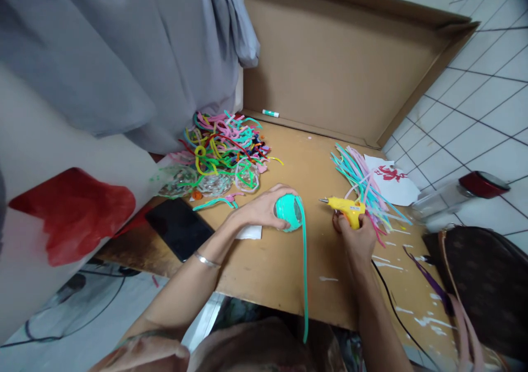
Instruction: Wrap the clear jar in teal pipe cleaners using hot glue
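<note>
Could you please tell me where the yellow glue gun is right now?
In the head view, the yellow glue gun is in the right hand, right of centre on the table, its nozzle pointing toward the teal ball.

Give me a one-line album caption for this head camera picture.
Left hand holds a teal-wrapped ball, right hand a yellow glue gun, on a wooden table.

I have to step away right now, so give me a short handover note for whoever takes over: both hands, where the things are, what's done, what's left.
Left hand: grips the teal-wrapped ball on the wooden table; a loose teal strip hangs from it over the table edge.
Right hand: holds the yellow glue gun, nozzle pointing at the ball, not touching.
Nearby: pile of pipe cleaners behind the left hand, straight bundle behind the gun, black phone at left.
Done: ball mostly covered.
Left: the hanging strip appears still unattached.
</note>
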The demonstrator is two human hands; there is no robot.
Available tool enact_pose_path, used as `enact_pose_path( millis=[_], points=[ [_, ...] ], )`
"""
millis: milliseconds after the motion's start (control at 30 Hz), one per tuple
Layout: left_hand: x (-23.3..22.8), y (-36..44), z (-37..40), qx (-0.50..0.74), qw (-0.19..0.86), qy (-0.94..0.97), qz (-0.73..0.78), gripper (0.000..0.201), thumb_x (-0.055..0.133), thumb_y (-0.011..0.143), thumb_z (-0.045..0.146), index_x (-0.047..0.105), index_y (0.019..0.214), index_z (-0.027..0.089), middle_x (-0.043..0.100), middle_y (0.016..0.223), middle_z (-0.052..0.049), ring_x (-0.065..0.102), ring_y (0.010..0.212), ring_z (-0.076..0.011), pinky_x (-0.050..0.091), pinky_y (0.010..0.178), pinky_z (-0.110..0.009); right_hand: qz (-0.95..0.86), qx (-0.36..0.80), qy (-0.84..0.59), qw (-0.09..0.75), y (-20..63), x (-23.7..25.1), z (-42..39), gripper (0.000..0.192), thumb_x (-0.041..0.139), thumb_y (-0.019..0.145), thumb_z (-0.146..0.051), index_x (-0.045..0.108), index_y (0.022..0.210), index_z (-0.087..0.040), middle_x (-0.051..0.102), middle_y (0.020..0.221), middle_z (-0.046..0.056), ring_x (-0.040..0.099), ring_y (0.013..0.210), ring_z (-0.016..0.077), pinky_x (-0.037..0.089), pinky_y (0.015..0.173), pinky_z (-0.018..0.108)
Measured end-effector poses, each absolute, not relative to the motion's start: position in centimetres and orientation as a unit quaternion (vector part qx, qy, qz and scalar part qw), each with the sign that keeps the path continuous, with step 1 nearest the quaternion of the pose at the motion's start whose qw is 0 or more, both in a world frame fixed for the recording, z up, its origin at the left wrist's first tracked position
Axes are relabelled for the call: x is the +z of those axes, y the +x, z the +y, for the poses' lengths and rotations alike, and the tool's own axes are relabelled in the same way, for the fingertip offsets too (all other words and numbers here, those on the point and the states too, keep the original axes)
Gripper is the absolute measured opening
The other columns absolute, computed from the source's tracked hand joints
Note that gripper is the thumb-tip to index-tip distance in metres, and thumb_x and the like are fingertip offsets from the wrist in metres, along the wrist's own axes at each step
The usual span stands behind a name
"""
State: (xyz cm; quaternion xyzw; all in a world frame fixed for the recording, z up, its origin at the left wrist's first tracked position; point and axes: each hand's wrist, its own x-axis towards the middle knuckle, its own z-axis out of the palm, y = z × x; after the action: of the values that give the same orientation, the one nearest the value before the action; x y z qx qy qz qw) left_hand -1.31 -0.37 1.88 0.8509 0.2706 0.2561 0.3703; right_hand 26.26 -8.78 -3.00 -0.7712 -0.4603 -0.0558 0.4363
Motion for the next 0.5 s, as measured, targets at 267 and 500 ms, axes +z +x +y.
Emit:
enact_pose_path(
  millis=[267, 500],
  points=[
    [2.1, -1.3, -0.6, 0.240, 0.353, 0.860, 0.280, 0.072, 0.077, 0.058, 0.028, 0.050, 0.125, 0.021, 0.052, 0.125, -0.008, 0.055, 0.117, -0.0284, 0.045, 0.104, -0.044, -0.460, -0.106, -0.829, 0.301, 27.6, -4.3, -8.6, 0.041, 0.057, 0.071, -0.055, 0.062, 0.081, -0.015, 0.062, 0.080, 0.011, 0.055, 0.077, 0.0250, 0.043, 0.069, 0.035],
    [2.2, -1.3, -0.7, 0.230, 0.339, 0.864, 0.292, 0.073, 0.076, 0.060, 0.031, 0.048, 0.127, 0.021, 0.051, 0.129, -0.008, 0.054, 0.119, -0.0291, 0.043, 0.106, -0.045, -0.466, -0.151, -0.837, 0.244, 26.8, -4.5, -8.8, 0.036, 0.050, 0.080, -0.043, 0.063, 0.092, -0.011, 0.061, 0.088, 0.016, 0.055, 0.084, 0.0284, 0.043, 0.074, 0.038]
  ],
)
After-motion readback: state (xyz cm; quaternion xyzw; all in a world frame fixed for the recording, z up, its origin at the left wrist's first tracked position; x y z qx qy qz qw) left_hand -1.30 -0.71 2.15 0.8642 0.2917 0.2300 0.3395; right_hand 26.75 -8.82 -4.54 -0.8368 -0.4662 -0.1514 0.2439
